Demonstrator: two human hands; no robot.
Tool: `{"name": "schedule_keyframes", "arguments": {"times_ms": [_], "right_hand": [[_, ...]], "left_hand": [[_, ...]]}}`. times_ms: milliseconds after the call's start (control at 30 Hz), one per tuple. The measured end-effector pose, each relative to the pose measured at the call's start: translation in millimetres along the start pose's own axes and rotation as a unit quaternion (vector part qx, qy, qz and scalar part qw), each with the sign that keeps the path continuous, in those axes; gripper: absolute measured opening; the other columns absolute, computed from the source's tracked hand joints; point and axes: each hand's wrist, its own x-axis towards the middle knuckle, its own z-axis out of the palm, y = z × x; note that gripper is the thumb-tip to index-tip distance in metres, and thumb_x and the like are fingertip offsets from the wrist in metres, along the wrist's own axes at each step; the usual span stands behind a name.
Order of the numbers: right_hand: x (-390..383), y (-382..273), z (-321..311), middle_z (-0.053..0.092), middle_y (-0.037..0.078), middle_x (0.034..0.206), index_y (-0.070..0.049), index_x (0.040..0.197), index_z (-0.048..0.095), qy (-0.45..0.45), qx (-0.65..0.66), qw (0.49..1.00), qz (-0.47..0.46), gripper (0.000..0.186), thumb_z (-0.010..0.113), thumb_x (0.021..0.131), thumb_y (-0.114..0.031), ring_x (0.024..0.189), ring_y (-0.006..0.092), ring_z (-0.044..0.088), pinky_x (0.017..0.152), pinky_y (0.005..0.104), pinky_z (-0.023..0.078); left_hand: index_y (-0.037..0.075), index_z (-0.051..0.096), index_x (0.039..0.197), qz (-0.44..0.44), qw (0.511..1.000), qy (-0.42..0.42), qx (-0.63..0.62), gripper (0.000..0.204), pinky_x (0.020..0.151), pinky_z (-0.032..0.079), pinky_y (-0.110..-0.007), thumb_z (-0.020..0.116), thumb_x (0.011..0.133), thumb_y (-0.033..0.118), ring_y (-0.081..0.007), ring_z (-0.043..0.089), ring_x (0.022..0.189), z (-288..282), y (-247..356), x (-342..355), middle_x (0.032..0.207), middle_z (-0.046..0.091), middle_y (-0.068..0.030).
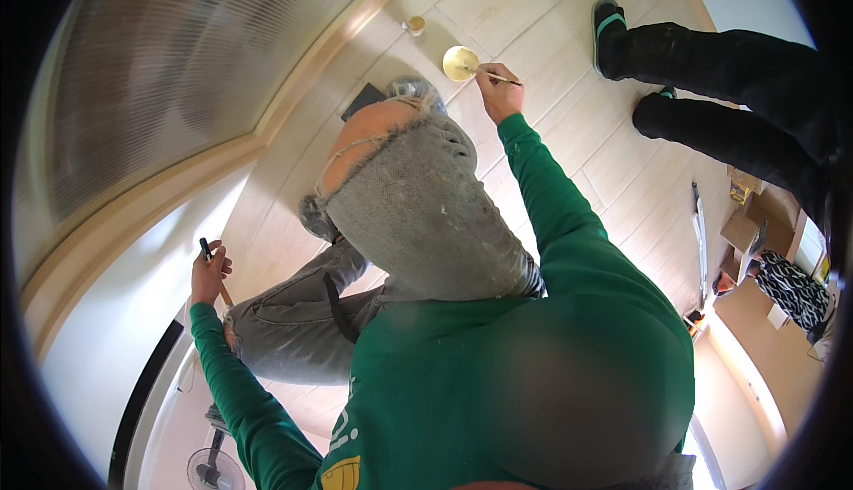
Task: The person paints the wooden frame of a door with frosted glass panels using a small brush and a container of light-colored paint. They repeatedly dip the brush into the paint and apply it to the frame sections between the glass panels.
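My right hand [498, 96] grips a thin brush [508, 79], its tip in a round container of pale cream substance [460, 57] on the floor. A smaller cup [416, 24] stands up and left of the container. At the left, by the white wall and my bent knee, my left hand [211, 277] holds a slim black object [205, 250]; a light brown stick-like piece shows just below it, and I cannot tell whether I hold that too. My knee in torn grey jeans [418, 206] is between my hands.
A wood-framed ribbed glass panel [178, 63] is at upper left. Another person's legs [729, 63] in black trousers stand at right on the tiled floor [551, 19]. Beyond them lie cardboard boxes [743, 234], a patterned cloth [789, 287] and a long strip [699, 232]. A fan [213, 470] stands at lower left.
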Motion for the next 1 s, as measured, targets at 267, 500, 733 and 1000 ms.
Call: {"name": "schedule_keyframes", "arguments": {"times_ms": [267,500,733,1000], "right_hand": [[0.7,29.9,13.6,0.079,0.013,0.095,-0.003,0.103,0.076,-0.013,0.042,0.998,0.052,0.029,0.074,0.091,-0.029,0.089,0.0214,0.076,0.081,0.0336,0.058],[1.8,34.4,18.2,0.079,0.013,0.094,-0.003,0.103,0.076,-0.011,0.033,0.998,0.058,0.029,0.074,0.091,-0.030,0.088,0.0226,0.077,0.081,0.0343,0.058],[3.1,36.8,18.4,0.079,0.013,0.094,-0.003,0.103,0.076,-0.016,0.013,0.998,0.054,0.028,0.073,0.092,-0.029,0.088,0.0221,0.077,0.080,0.0343,0.058],[6.0,22.0,14.6,0.079,0.013,0.094,-0.004,0.104,0.075,0.007,0.055,0.998,0.041,0.028,0.071,0.094,-0.030,0.088,0.0222,0.077,0.080,0.0337,0.058]], "left_hand": [[0.000,0.062,0.132,0.006,1.000,0.000,0.014,0.041,0.059,0.049,-0.028,0.064,0.103,0.029,-0.0120,0.064,0.064,0.3,3.5,-0.1,0.076,0.068,-0.0039],[0.000,0.062,0.132,0.000,1.000,-0.001,0.007,0.041,0.060,0.049,-0.028,0.064,0.103,0.029,-0.0120,0.064,0.064,0.0,3.8,-1.2,0.077,0.069,-0.0042],[0.001,0.062,0.131,-0.003,1.000,-0.003,0.004,0.039,0.060,0.049,-0.028,0.064,0.103,0.028,-0.0118,0.063,0.065,-0.3,3.6,-1.2,0.078,0.069,-0.0042],[0.001,0.062,0.131,-0.001,1.000,-0.003,0.013,0.038,0.060,0.049,-0.028,0.063,0.103,0.027,-0.0118,0.064,0.065,-1.3,1.5,0.1,0.078,0.069,-0.0042]]}}
